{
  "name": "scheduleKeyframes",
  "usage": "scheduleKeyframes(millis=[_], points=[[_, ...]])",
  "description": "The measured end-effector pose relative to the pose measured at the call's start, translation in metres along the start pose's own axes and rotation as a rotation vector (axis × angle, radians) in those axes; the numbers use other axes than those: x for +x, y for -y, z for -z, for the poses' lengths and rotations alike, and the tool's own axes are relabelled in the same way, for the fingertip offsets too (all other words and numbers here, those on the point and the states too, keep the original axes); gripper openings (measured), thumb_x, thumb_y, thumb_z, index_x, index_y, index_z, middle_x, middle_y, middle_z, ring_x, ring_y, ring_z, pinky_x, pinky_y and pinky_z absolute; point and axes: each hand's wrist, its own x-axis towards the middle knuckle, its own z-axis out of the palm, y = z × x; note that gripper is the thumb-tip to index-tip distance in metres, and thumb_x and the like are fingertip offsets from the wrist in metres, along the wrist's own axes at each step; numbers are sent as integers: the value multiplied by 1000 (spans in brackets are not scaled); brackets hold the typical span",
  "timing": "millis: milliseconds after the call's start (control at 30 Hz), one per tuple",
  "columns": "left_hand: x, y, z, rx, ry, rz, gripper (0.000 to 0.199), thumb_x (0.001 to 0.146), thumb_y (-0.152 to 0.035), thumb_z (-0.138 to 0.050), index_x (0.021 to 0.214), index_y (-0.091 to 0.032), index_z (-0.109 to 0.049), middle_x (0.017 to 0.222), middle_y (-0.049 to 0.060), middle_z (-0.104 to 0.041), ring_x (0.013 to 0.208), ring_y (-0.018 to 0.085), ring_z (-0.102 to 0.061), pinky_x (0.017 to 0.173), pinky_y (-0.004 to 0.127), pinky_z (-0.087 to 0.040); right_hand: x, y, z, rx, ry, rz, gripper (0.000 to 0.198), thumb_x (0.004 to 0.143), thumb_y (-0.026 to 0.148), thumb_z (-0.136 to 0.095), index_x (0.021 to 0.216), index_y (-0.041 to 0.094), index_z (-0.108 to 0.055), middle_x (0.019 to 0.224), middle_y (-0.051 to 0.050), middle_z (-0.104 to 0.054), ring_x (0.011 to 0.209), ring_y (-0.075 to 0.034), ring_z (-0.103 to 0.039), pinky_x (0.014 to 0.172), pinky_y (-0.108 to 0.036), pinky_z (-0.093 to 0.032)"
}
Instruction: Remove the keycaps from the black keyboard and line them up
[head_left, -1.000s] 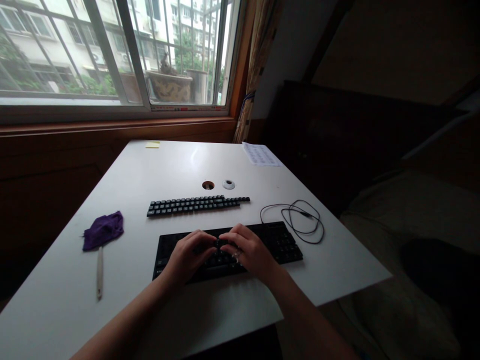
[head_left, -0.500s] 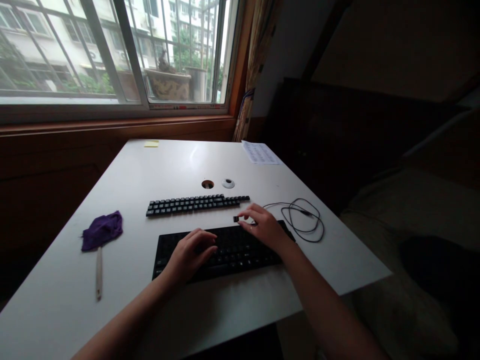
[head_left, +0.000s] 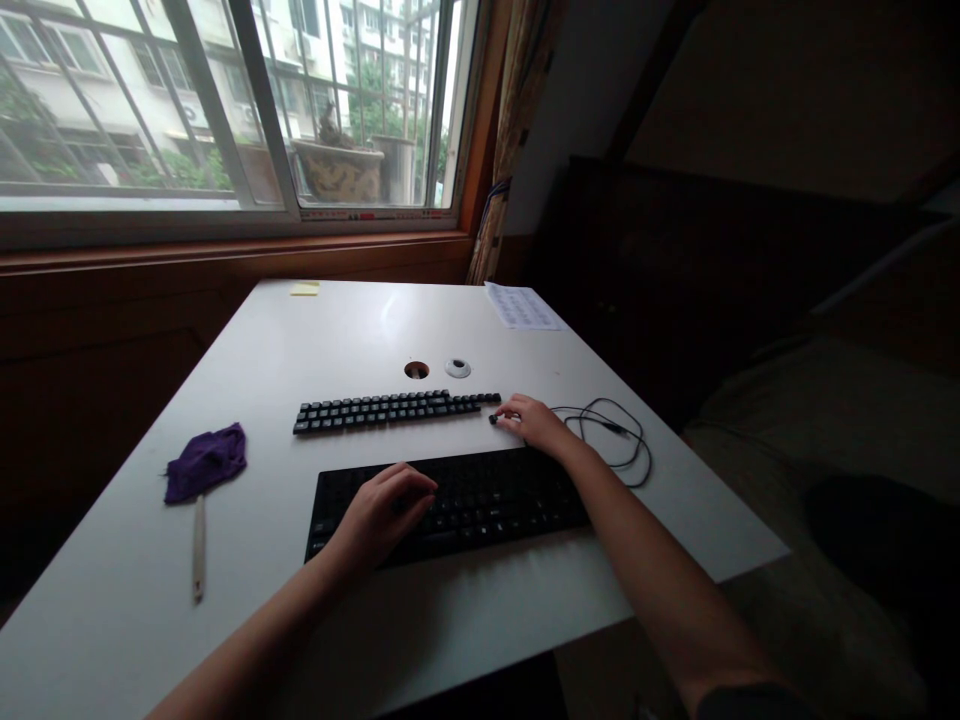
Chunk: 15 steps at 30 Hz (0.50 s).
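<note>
Right hand (head_left: 534,420) pinches a black keycap (head_left: 493,419) beyond the keyboard (head_left: 495,500), near the keycap rows (head_left: 390,410); left hand (head_left: 381,508) half-open over the keyboard, apparently empty. Looks like laying-out; next calls for gentle release.

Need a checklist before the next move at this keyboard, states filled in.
1. Small black keycap at the fingertips of the right hand: ok. Whether it touches the table: cannot tell.
2. Left hand at the left part of the keyboard: ok. Anything under its curled fingers: cannot tell.
3. Keycap rows lined up beyond the keyboard, apart from it: ok.
4. Row ends even on the right: not ok, they are stepped.
5. Cable off the right arm: cannot tell, part of it is hidden behind.
6. Purple cloth away from both hands: ok.
</note>
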Motion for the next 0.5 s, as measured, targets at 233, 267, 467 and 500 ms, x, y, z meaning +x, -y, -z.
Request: scheduleKeyframes(millis=[233,267,467,500], points=[[-1,2,-1,-11,13,-2,10,92,-18,-56,98,-20,-64,92,5,-64,83,15,-62,75,28,-51,0,-1,-1,2,-14,12,16,86,20,-64,99,16,-72,93,-5,-64,85,-15,-62,83,-27,-47],[0,2,0,-12,13,-4,10,92,-17,-56,98,-19,-64,92,5,-64,84,15,-62,75,28,-51,-2,0,0,-2,-27,17,17,87,20,-64,102,17,-71,94,-5,-65,86,-16,-62,84,-27,-47],[2,-2,1,-4,16,-14,10,92,-17,-55,97,-19,-64,90,4,-64,82,14,-62,73,27,-50,-19,14,1,-176,-71,55,26,92,20,-56,114,24,-69,99,-4,-65,85,-15,-64,80,-26,-48],[2,-3,1,-4,15,-16,10,93,-17,-55,96,-19,-64,90,4,-64,82,15,-62,73,27,-50,-22,16,0,-219,-63,55,28,93,21,-54,117,25,-68,101,-4,-66,86,-16,-64,79,-26,-48]])
